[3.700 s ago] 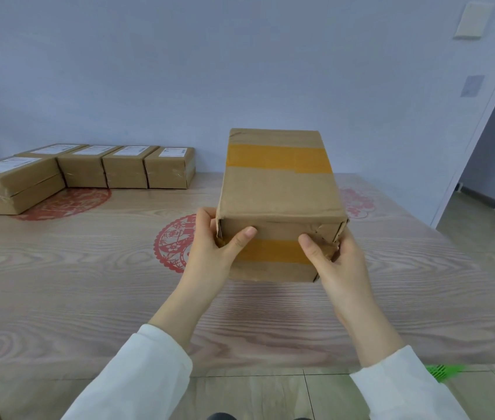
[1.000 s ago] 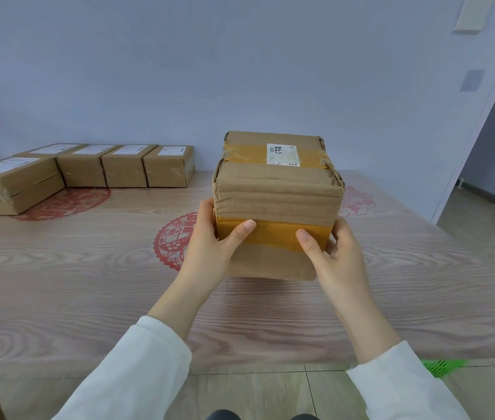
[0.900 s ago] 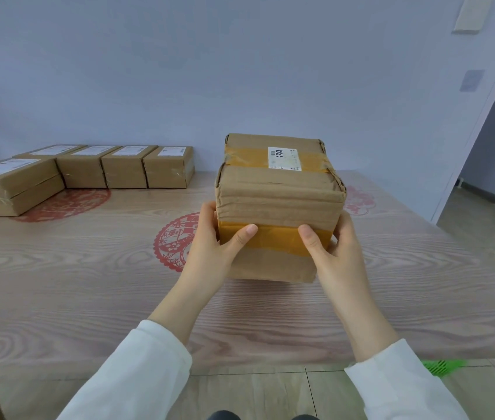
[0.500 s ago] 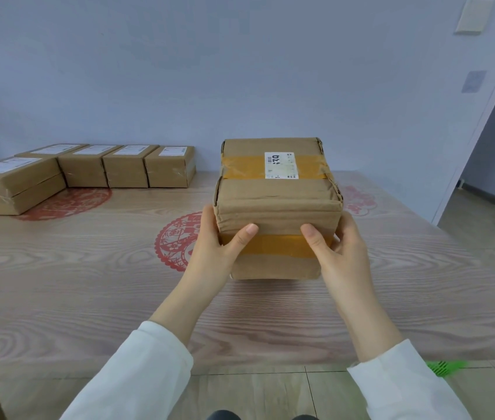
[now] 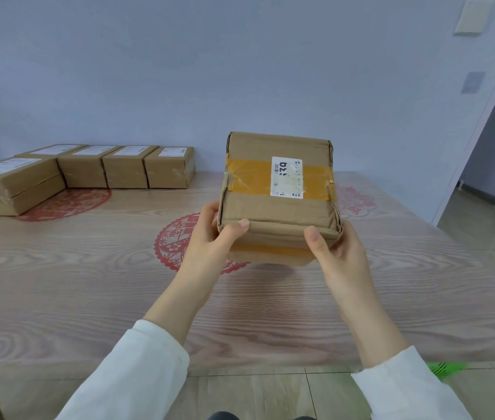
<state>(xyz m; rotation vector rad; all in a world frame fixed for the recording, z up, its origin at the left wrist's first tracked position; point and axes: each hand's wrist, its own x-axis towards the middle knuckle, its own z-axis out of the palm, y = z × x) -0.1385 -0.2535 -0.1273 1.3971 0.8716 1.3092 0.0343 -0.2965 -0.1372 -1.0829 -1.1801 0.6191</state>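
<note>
Head view: taped box (image 5: 252,207) clamped between left hand (image 5: 210,241) and right hand (image 5: 338,253) over bench (image 5: 88,283), hiding part of red motif (image 5: 172,237); row of boxes (image 5: 125,168) well apart, far left.

I grip a brown cardboard parcel (image 5: 258,207) held up at my 12 o'clock, my left hand (image 5: 210,237) at its 7 o'clock corner and my right hand (image 5: 337,250) at its 5. Its top tilts toward me. Yellow tape (image 5: 249,177) crosses it from 9 to 3, under a white barcode label (image 5: 287,177) toward 3. The edges are creased.
</note>
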